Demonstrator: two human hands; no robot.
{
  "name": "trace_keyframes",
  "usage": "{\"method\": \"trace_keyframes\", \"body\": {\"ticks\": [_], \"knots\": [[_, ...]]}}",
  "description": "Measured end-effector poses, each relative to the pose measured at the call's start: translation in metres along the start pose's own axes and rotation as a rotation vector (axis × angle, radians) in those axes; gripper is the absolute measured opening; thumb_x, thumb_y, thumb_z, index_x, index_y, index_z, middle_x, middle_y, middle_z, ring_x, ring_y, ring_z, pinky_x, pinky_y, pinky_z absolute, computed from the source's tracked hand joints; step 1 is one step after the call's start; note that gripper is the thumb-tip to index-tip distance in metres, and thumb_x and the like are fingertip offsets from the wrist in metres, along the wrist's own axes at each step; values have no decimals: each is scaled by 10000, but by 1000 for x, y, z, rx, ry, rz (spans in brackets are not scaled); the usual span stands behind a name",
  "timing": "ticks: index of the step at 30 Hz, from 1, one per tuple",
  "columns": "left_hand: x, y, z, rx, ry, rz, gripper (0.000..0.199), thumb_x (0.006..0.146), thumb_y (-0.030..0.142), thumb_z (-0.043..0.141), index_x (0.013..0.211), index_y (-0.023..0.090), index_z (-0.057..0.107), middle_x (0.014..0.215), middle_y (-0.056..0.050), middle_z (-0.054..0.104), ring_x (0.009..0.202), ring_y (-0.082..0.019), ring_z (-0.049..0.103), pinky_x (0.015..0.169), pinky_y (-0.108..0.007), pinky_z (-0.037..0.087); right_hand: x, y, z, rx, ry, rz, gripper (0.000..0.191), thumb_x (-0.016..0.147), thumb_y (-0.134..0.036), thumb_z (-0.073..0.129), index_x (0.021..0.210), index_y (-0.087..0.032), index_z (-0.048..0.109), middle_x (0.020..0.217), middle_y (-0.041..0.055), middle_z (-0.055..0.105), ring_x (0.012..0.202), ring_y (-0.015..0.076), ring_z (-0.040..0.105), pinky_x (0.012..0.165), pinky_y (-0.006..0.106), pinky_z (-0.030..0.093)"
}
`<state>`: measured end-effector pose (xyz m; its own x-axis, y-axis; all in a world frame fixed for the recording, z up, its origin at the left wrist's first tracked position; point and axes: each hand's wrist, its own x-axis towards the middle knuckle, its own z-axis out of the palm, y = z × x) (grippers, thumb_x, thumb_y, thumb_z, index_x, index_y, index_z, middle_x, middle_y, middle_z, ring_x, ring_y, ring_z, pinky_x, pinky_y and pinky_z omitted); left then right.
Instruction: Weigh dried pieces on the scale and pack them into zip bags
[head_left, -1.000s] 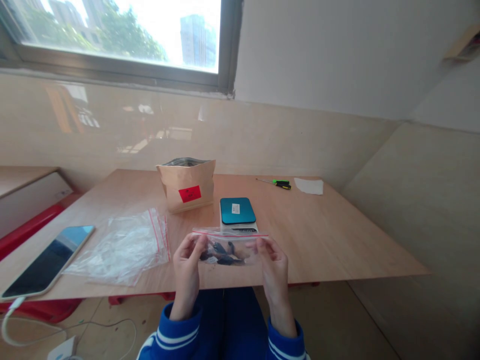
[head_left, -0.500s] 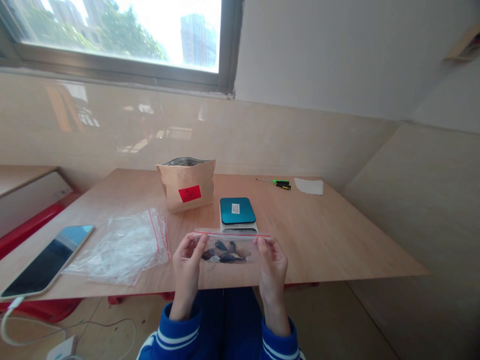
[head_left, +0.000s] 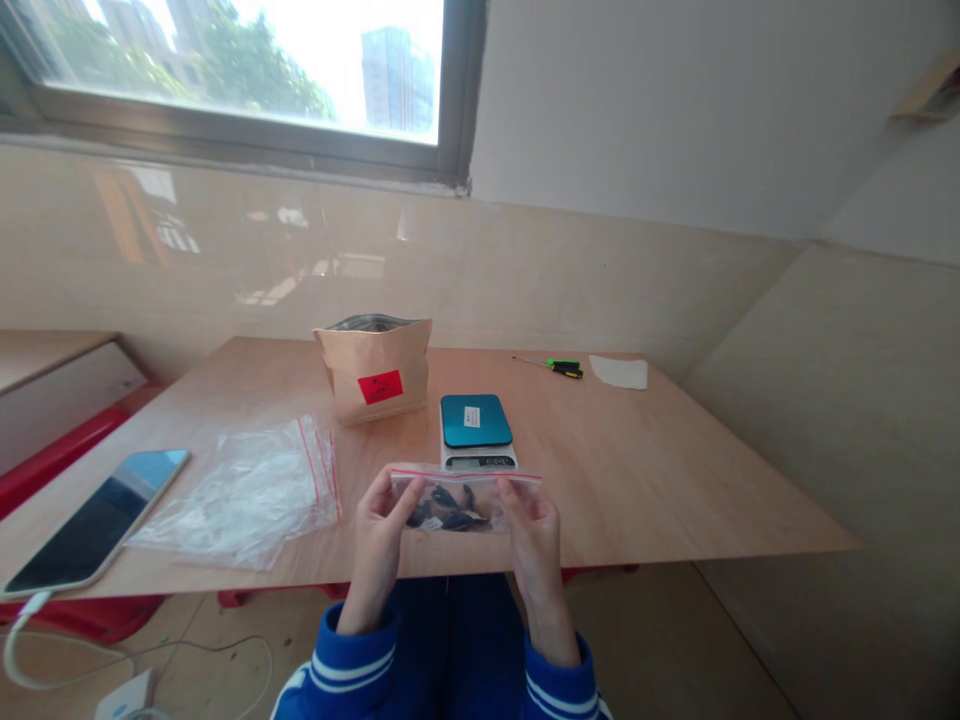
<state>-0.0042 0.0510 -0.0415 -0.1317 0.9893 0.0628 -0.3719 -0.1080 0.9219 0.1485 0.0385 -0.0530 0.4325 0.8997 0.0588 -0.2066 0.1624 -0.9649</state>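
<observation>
Between my hands is a clear zip-lock bag (head_left: 457, 512) with a red seal line along its top and several dark pieces inside. My left hand (head_left: 382, 515) pinches the bag's upper left part, thumb on the near face. On the other side my right hand (head_left: 534, 515) grips the upper right part, its thumb lying just under the red line. Just beyond the bag stands a small kitchen scale (head_left: 476, 420) with a blue top plate; its display strip shows above the bag. Behind and left of the scale, a brown stand-up pouch (head_left: 379, 360) with a red label has its top open.
Flat clear zip-lock bags (head_left: 240, 490) lie in a pile on the left, beside a phone (head_left: 97, 520) on a cable. Screwdrivers (head_left: 559, 368) and a white paper piece (head_left: 619, 372) lie at the back right. The table's (head_left: 675, 480) front edge runs just below my hands.
Both thumbs have moved inward along the bag's top, the right hand shifting left. The bag sits slightly lower, so more of the scale's display shows.
</observation>
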Motion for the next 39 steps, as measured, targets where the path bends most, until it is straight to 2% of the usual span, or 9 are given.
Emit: {"method": "trace_keyframes", "body": {"ticks": [5,9,12,17,24,29,34,36,39], "knots": [[-1,3,1,68,38,32,214,740,364,736,807,176,658,706,16,678,652,-119,627,607,-196,495,-1,-4,0,-29,13,-82,252,733,-400,737,807,-160,720,811,61,744,800,214,691,783,365,555],[-2,3,2,125,93,78,221,732,364,743,764,167,648,657,28,638,609,-100,586,567,-180,473,-3,-7,0,-67,-7,-169,202,764,-370,710,777,-169,693,758,34,718,747,187,666,729,321,545],[-4,5,3,132,109,89,231,744,373,733,729,166,631,641,31,623,601,-90,567,563,-171,464,-4,-6,-1,-102,2,-169,223,766,-392,706,769,-169,690,742,35,711,733,184,656,699,303,541],[-2,8,1,87,57,33,277,735,410,730,700,162,612,609,36,595,559,-78,533,514,-157,435,-3,-3,-7,-153,-12,-110,331,769,-486,677,727,-159,702,682,46,701,659,181,649,612,282,534],[0,3,-3,100,20,17,259,761,420,709,775,167,654,649,31,610,598,-82,537,544,-160,437,-6,-9,-5,-190,49,-168,322,751,-482,697,689,-166,696,647,37,701,623,173,655,576,260,535],[-1,7,-1,174,18,78,240,765,400,709,731,169,651,629,34,601,590,-78,529,539,-151,425,-8,-15,-1,-209,68,-267,287,788,-444,669,706,-170,691,658,34,705,638,171,668,594,253,545],[-4,12,2,214,57,143,234,761,376,715,694,169,629,626,38,599,596,-75,533,558,-146,431,-8,-12,-4,-247,96,-265,340,794,-474,651,664,-163,686,618,48,705,591,179,665,554,258,538],[-4,13,2,197,51,130,240,766,387,706,707,170,625,637,37,602,598,-78,539,558,-151,436,-7,-11,-5,-263,74,-263,346,794,-486,647,687,-161,703,661,62,726,611,184,674,562,261,541],[-4,12,1,192,33,104,239,775,395,696,736,169,627,647,36,601,606,-84,543,562,-158,437,-7,-12,-4,-268,23,-261,337,817,-482,624,828,-163,734,764,72,751,646,179,682,590,264,549]]}}
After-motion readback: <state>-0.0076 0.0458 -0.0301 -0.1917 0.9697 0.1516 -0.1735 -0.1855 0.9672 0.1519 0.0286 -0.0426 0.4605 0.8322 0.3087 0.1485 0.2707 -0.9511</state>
